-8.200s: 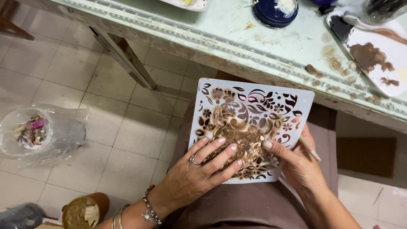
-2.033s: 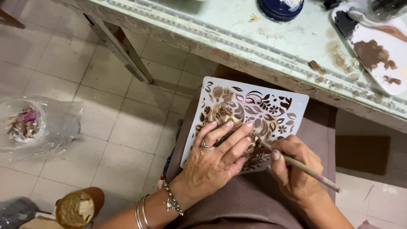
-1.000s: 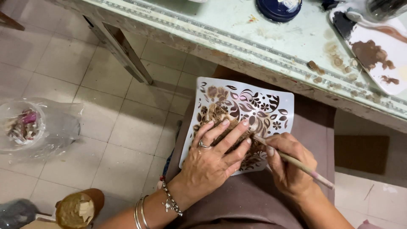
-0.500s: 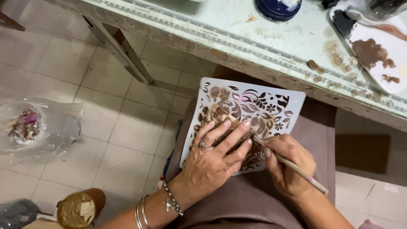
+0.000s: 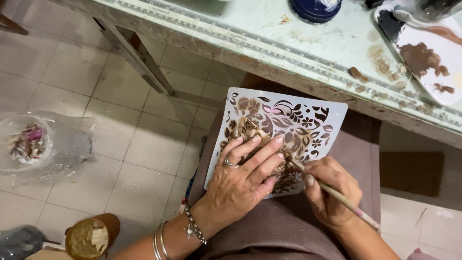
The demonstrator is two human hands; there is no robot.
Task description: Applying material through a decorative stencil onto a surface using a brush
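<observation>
Lying at far left on the tiled floor, one clear plastic bag [image 5: 45,144] holds crumpled scraps. One white floral stencil [image 5: 308,120], stained brown, rests on the lap below the desk [image 5: 269,33]. Left hand [image 5: 243,178] presses flat on it, fingers spread, grip released. Right hand [image 5: 329,190] has its grip clenched around one paintbrush [image 5: 344,200], tip on the stencil.

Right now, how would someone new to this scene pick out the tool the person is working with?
Below the paint-spattered table, a white cut-out stencil lies on the lap. The right hand holds a thin wooden brush to it: the only long stick.
</observation>
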